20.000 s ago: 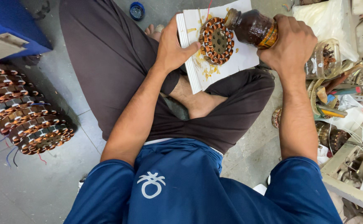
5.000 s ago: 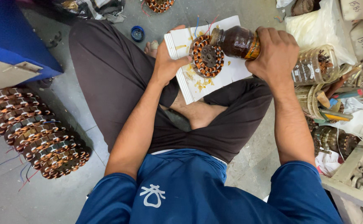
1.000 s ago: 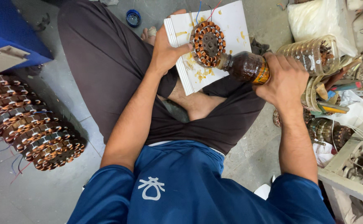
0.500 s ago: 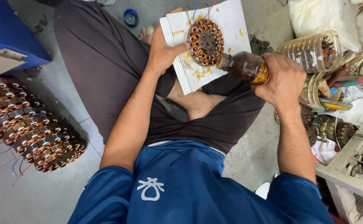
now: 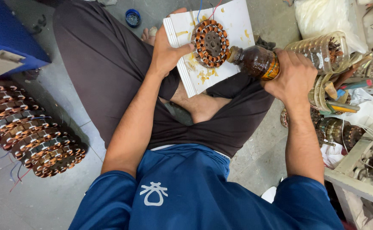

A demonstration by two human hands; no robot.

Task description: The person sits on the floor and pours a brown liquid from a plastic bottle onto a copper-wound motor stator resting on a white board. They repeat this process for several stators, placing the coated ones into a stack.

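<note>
While left hand (image 5: 167, 49) grips stator (image 5: 211, 37), right hand (image 5: 292, 74) grips brown bottle (image 5: 254, 62).

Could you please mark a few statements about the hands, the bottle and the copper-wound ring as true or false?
1. The right hand grips a dark brown bottle. True.
2. The bottle stands upright on the floor. False: it is tipped sideways, its mouth at the copper-wound ring.
3. The ring lies on a white pad stained yellow. True.
4. The left hand is off the pad. False: it holds the pad's edge beside the ring.
5. A row of similar wound rings lies on the floor. True.
</note>
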